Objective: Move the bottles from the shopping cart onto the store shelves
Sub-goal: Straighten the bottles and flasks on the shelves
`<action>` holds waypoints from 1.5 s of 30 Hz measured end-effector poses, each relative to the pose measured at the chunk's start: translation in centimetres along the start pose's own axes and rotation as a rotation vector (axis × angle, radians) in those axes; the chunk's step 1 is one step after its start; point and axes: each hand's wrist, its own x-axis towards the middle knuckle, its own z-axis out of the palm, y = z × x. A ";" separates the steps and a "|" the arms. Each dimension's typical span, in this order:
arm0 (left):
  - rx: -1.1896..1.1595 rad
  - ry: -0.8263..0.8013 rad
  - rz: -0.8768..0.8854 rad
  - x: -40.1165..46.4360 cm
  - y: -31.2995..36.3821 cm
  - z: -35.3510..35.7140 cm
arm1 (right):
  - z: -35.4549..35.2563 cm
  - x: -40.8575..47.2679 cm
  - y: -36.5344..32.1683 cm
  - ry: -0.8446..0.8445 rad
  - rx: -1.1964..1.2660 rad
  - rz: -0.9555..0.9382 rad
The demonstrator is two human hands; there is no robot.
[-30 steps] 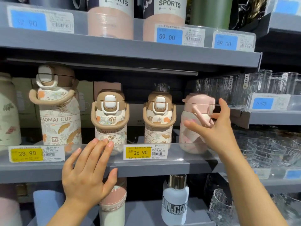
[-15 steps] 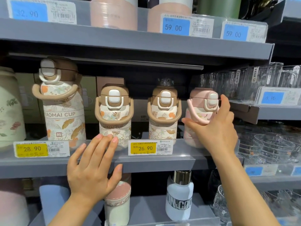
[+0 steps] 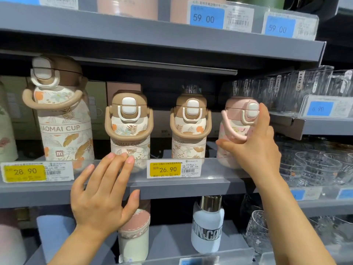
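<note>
A pink bottle [image 3: 234, 121] with a white latch and a pink loop handle stands at the right end of the middle shelf [image 3: 191, 186]. My right hand [image 3: 257, 152] grips it, thumb under the handle on the left, fingers up the right side of the lid. To its left stand two small brown-lidded floral bottles [image 3: 128, 129] [image 3: 189, 129] and a large one [image 3: 63, 115]. My left hand [image 3: 103, 192] lies flat with straight fingers against the shelf's front strip, below the left small bottle. No cart is in view.
Clear glass cups [image 3: 315, 165] fill the shelves to the right. On the lower shelf stand a white bottle with a steel cap [image 3: 207, 230] and a pink-and-cream bottle [image 3: 133, 236]. Another shelf with price tags [image 3: 207, 17] hangs close overhead.
The pink bottle has turned so its white latch faces more forward, with my right hand wrapping further round it. My left hand has stayed on the shelf edge.
</note>
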 end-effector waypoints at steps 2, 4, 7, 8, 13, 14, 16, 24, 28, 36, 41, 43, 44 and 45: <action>-0.017 0.004 -0.012 0.0 0.1 0.1 | 0.1 0.0 -0.1 0.012 0.000 0.008; -0.031 0.006 -0.017 0.1 0.2 0.1 | 0.1 -0.2 0.0 0.022 0.002 0.007; -0.034 0.004 -0.014 0.1 0.1 0.0 | -0.1 -1.0 0.4 0.048 0.060 -0.022; -0.036 0.003 -0.016 0.1 0.1 0.0 | -0.1 -1.4 0.5 0.063 0.094 -0.035; -0.065 -0.001 -0.022 -0.3 0.0 0.3 | 0.5 -4.5 -0.2 0.237 0.223 -0.151; -0.073 -0.003 -0.023 -0.4 0.0 0.3 | 0.7 -5.3 -0.6 0.271 0.240 -0.190; -0.103 -0.006 -0.030 -0.4 0.0 0.1 | 1.0 -7.1 -1.7 0.315 0.267 -0.266; -0.321 -0.283 -0.067 -2.3 -0.4 -3.5 | 6.0 -15.0 -7.8 0.194 0.281 -0.362; -0.570 -0.357 -0.153 -5.4 -5.3 -7.9 | 8.4 -20.1 -12.5 0.107 0.345 -0.417; -0.422 -0.673 -0.906 -15.2 -22.4 -19.2 | 17.9 -33.1 -24.8 -0.304 0.539 -0.509; -0.308 -0.592 -1.261 -21.9 -29.3 -27.6 | 22.8 -40.8 -30.7 -0.805 0.720 -0.536; -0.254 -0.570 -1.352 -23.5 -31.0 -30.3 | 24.3 -43.1 -33.1 -0.978 0.746 -0.530; -0.234 -0.551 -1.388 -24.3 -32.0 -31.3 | 25.0 -44.1 -34.3 -1.030 0.756 -0.537; -0.202 -0.536 -1.412 -25.0 -32.8 -32.2 | 25.7 -44.9 -35.5 -1.065 0.763 -0.548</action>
